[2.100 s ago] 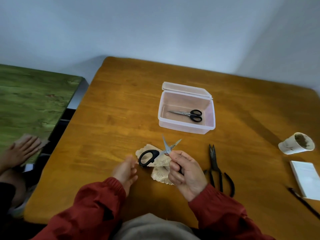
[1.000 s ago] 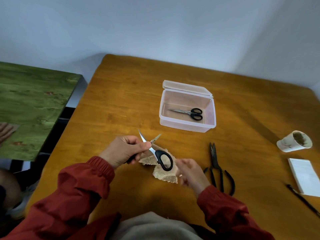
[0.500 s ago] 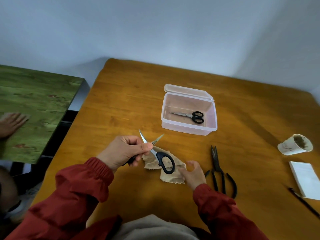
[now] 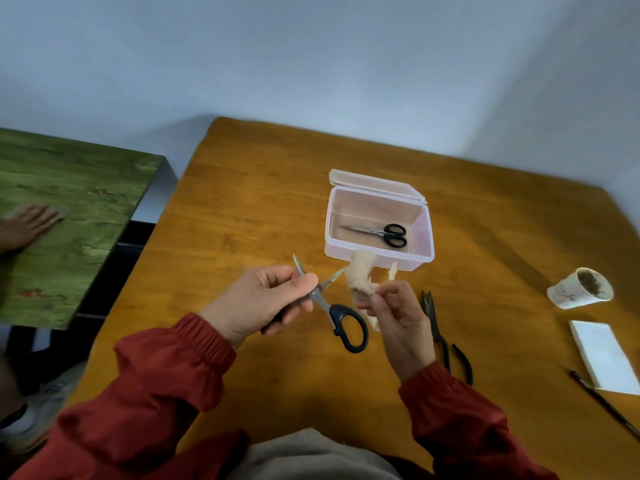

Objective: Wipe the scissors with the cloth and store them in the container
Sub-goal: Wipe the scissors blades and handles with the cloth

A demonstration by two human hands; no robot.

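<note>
- Table (image 4: 242, 220): carries the open container (image 4: 377, 202), lid back, one pair (image 4: 377, 232) inside.
- Scissors (image 4: 322, 299): held above the table, blades splayed, gripped by the left hand (image 4: 256, 299) near the pivot. Stiff, light, sharp (best held by the handles); one loop is hidden in the palm.
- Cloth (image 4: 360, 271): pinched in the right hand (image 4: 398, 317), just beside a blade. Soft, limp; blurred, contact unclear.

Stained cup (image 4: 580, 288) near white pad (image 4: 604, 355), pen (image 4: 606, 407).
</note>
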